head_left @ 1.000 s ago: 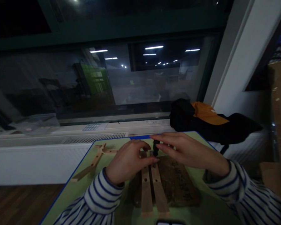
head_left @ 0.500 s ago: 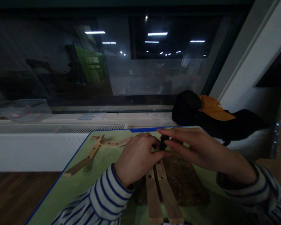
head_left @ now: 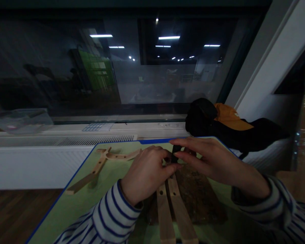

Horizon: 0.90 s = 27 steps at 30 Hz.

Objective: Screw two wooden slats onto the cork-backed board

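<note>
Blue edging (head_left: 156, 141) rims the green desk (head_left: 72, 208), visible between a forked wooden piece (head_left: 97, 167) and the curled left hand (head_left: 146, 176), its hold hidden. Near the far edge, the right hand (head_left: 215, 159) pinches a black handle (head_left: 176, 154) above wooden strips (head_left: 165, 213).

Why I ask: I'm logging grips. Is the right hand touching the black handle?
Touching. The head view shows the right hand pinching the black handle, its fingers lying over the handle's top and side.
</note>
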Tool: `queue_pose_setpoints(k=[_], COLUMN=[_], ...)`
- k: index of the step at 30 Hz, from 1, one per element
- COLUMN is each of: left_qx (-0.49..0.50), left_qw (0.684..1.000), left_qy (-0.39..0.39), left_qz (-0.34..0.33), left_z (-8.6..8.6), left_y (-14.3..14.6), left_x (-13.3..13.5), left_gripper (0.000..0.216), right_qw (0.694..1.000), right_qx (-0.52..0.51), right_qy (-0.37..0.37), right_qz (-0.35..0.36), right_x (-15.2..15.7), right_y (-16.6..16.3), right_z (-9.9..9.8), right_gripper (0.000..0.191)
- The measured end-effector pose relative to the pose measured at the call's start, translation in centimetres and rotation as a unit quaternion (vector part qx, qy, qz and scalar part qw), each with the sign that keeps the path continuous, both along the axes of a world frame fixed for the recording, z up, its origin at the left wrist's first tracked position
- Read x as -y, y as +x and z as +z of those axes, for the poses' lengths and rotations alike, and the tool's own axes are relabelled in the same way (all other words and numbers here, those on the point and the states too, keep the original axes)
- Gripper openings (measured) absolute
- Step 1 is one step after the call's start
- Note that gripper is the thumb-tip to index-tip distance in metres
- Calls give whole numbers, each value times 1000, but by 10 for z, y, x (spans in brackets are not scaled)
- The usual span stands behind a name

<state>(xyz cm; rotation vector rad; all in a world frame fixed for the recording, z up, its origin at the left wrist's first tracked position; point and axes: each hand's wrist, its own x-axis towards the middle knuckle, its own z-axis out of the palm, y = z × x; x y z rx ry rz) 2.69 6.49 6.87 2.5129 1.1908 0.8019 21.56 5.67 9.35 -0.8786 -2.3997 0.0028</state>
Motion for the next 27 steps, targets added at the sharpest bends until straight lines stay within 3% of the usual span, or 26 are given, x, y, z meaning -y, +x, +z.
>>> queue_pose_setpoints(k=[6, 13, 27], left_qx=[9, -8, 3], left_qw=[1000, 999, 995], left_qy=[-29, -51, -95], left_qz=[5, 0, 29], left_z=[-1, 3, 0], left_y=[2, 0, -2], left_x=[1, 2, 1], left_gripper=[23, 21, 26], right_qw=[999, 998, 1000], right_qx=[9, -16, -19], right_qy=[-25, -63, -25], right_qz=[-19, 17, -4], right_x=[3, 6, 4], right_y=[-4, -4, -4], right_z=[3, 2, -1], right_gripper=[33, 39, 34])
